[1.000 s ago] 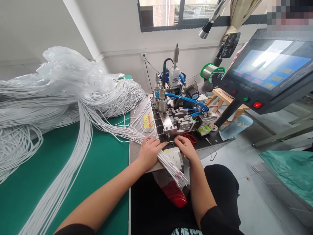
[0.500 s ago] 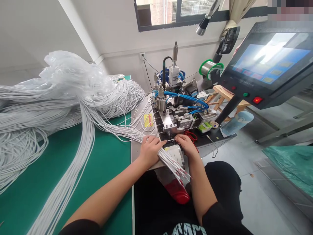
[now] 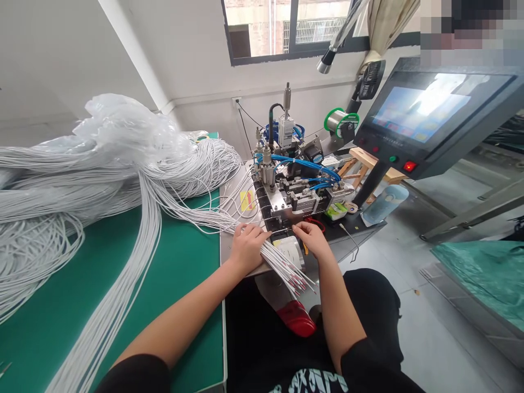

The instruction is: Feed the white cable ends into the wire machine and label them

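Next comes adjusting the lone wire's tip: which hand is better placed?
Probably the right hand: its fingertips are at the white wire's tip, beside the machine; the left hand lies over the wire bundle.

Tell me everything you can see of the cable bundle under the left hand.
The cable bundle is many thin, smooth white cables that look plastic-coated, several tipped pinkish red. It slants from the larger cable heap across the grey metal worktop, and the left hand lies over it. Beyond the hand, the free ends fan out loosely past the worktop's edge, uneven in length. Whether the tips are stripped is too small to tell.
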{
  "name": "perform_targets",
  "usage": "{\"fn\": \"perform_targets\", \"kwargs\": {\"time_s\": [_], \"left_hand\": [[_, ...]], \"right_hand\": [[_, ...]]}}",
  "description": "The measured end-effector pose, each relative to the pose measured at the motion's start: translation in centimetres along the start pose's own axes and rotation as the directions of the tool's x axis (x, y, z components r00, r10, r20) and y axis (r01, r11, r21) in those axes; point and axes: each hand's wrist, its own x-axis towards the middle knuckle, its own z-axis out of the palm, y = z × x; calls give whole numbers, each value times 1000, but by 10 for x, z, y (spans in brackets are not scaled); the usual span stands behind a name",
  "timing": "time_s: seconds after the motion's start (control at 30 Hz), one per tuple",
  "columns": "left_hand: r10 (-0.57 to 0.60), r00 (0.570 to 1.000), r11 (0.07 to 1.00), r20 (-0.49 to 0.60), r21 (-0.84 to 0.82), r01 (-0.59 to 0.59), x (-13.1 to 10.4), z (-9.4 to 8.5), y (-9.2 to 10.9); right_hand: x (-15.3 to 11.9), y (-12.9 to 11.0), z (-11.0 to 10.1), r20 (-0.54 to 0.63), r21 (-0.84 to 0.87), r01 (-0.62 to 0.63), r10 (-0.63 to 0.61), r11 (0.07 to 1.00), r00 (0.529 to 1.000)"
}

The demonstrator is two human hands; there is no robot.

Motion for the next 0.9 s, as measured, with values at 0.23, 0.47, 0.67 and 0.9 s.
{"fn": "perform_targets", "kwargs": {"time_s": [0.23,0.47,0.67,0.9], "left_hand": [[77,992,996,-102,-28,-80,1,-1,-2],[311,936,922,-165,-187,-340,3,-10,1],[332,932,925,-147,-140,-352,3,-13,5],[411,891,901,-192,-65,-429,3,-18,6]], "right_hand": [[-45,-31,-24,-7,-100,14,-15,995,1000],[-73,-47,-30,353,-31,197,-174,980,919],[-74,-48,-24,171,113,306,-322,945,931],[-73,-40,-19,-175,178,78,-47,981,983]]}}
